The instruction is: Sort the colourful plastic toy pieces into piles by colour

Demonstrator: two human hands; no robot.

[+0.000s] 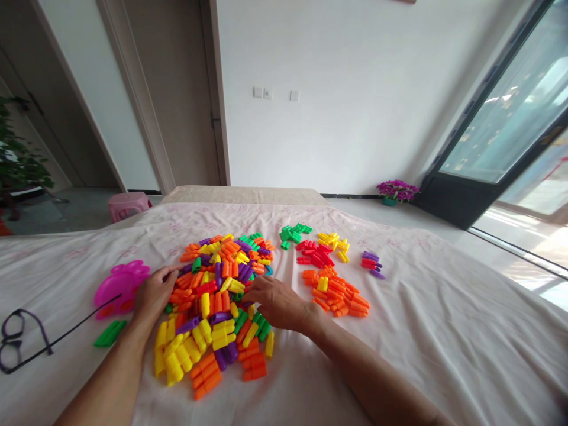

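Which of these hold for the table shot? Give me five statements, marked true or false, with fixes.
1. The left hand and the right hand are both at the mixed pile. True.
2. The glasses lie to the right of that pile. False: they lie to its left, beyond the pink tray.
3. A yellow piece lies among the orange group. True.
4. The small purple group is purple only. False: it has red in it too.
5. The potted flowers stand on the floor near the glass door. True.
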